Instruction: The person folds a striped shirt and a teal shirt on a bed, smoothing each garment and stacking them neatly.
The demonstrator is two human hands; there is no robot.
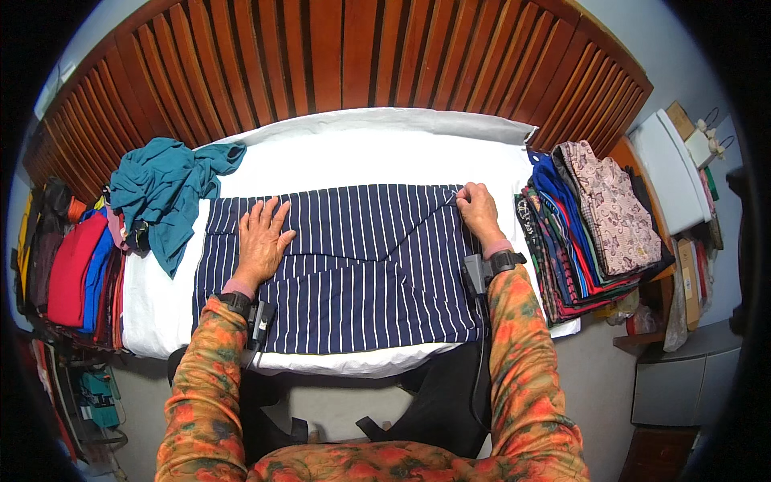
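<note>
Wooden slats (328, 56) are standing along the far edge of a white-covered table (385, 157). Striped cloth (361, 297) is lying across its middle, reaching toward the near edge. The left hand (263, 243) is resting flat on the cloth, fingers spread, while the right hand (479, 213) is pinching its far right corner. Teal cloth (157, 189) (all crumpled) is slumping near the far left corner, and folded clothes (606, 213) are sitting along the right edge.
</note>
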